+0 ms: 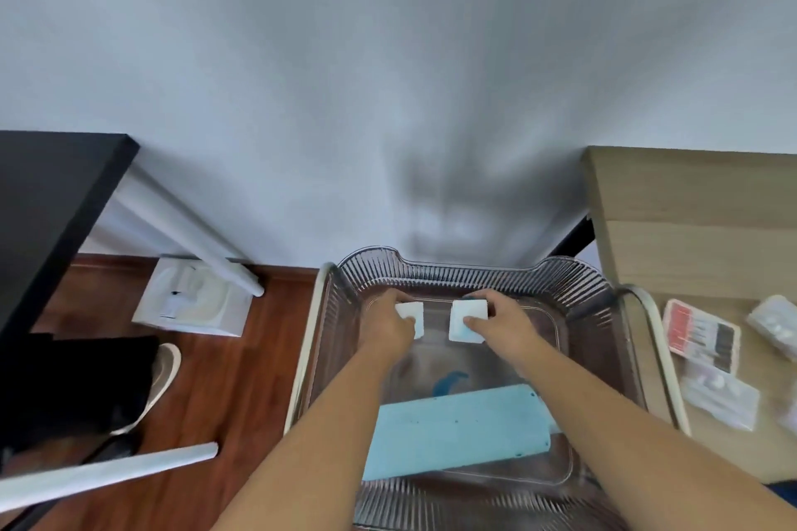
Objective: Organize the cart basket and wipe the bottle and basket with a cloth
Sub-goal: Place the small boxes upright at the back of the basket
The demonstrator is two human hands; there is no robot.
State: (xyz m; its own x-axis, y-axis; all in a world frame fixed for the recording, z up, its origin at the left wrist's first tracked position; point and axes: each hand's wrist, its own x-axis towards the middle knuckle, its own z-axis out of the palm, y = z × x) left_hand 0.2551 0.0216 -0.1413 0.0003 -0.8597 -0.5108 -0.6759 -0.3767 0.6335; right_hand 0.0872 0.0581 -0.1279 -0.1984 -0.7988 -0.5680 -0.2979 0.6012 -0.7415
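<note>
A clear ribbed plastic basket (578,285) sits in the white cart frame (302,362) in front of me. Both hands reach into its far half. My left hand (386,325) grips a small white square packet (412,310). My right hand (502,321) grips a second white square packet (465,325) with a pale blue tint. The two packets are side by side, a small gap between them. A long light-blue box (457,431) lies across the near part of the basket. I see no bottle and no cloth.
A wooden table (690,237) on the right carries a red-and-black packet (701,334) and clear wrapped packs (720,399). A black table (47,203) with white legs stands at left, a white box (194,297) on the wood floor, a shoe (164,375) beside it.
</note>
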